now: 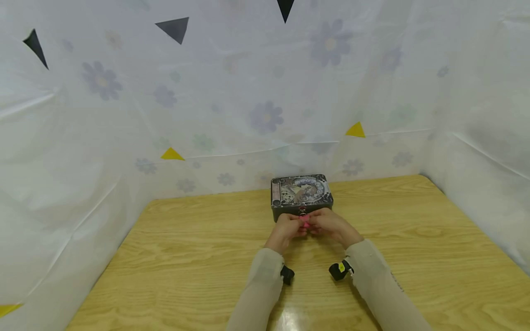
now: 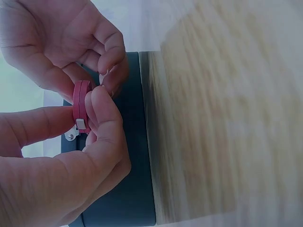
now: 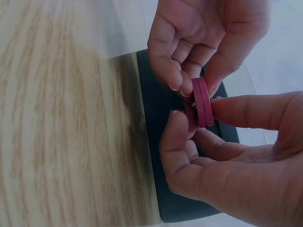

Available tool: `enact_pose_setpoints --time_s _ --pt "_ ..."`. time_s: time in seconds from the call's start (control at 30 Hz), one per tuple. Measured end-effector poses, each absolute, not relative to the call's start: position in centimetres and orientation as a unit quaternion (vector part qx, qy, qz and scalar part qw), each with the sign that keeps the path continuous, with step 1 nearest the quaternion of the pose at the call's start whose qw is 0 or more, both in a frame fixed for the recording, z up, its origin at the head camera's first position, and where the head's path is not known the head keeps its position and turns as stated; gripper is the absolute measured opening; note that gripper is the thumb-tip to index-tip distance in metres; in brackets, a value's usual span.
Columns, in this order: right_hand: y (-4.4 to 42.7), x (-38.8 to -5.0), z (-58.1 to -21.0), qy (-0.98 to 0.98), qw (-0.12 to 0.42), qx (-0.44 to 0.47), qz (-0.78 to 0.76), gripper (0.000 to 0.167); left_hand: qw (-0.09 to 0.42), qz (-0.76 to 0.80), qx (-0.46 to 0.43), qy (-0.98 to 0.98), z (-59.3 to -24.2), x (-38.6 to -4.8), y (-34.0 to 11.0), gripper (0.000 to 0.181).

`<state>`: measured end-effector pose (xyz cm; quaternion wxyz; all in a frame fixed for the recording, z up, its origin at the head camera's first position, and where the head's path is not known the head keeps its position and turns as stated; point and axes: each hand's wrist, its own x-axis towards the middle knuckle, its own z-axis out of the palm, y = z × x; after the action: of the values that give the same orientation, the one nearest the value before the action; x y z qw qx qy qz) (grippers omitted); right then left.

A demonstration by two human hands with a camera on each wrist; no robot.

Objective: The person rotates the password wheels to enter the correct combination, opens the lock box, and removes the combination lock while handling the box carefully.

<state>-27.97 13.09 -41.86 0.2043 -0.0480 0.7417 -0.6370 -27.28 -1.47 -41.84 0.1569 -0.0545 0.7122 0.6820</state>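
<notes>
A small pink padlock [image 1: 305,220] hangs at the front clasp of a dark tin box [image 1: 285,204] with an ornate printed lid. My left hand [image 1: 288,226] pinches the padlock from the left, thumb on one face and fingers on the other. From the right, my right hand [image 1: 331,223] pinches it too. Both wrist views show the padlock [image 2: 81,106] edge-on between the fingertips, its layered rim towards the camera. A metal piece of the clasp [image 2: 71,134] shows beside it in the left wrist view. Fingers hide most of the padlock's faces.
The box stands near the back edge of a wood-grain table [image 1: 198,248]. Behind it hangs a white flowered sheet [image 1: 232,115] with black and yellow triangles; pale sheets flank both sides. A black camera [image 1: 339,270] sits at my right wrist, another [image 1: 287,274] at my left.
</notes>
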Motion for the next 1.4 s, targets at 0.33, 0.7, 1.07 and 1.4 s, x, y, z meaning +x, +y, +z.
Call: enact_pose_setpoints --time_s 0.33,0.7,1.07,1.4 --pt "12.84 -27.91 -41.77 0.758 0.202 -0.058 -0.618 0.034 0.157 0.679 -0.061 0.715 -41.88 -27.34 -1.46 0.023" --pt "12.62 -27.65 -41.88 0.761 0.196 -0.072 -0.614 0.029 0.158 0.681 -0.058 0.713 -41.79 -27.07 -1.41 0.026" --pt "12.44 -27.64 -41.80 0.778 0.183 -0.058 -0.598 0.033 0.149 0.681 -0.056 0.715 -41.56 -27.07 -1.21 0.022" --pt "12.40 -27.70 -41.95 0.762 0.173 -0.060 -0.621 0.034 0.157 0.690 -0.052 0.705 -41.72 -27.02 -1.54 0.020"
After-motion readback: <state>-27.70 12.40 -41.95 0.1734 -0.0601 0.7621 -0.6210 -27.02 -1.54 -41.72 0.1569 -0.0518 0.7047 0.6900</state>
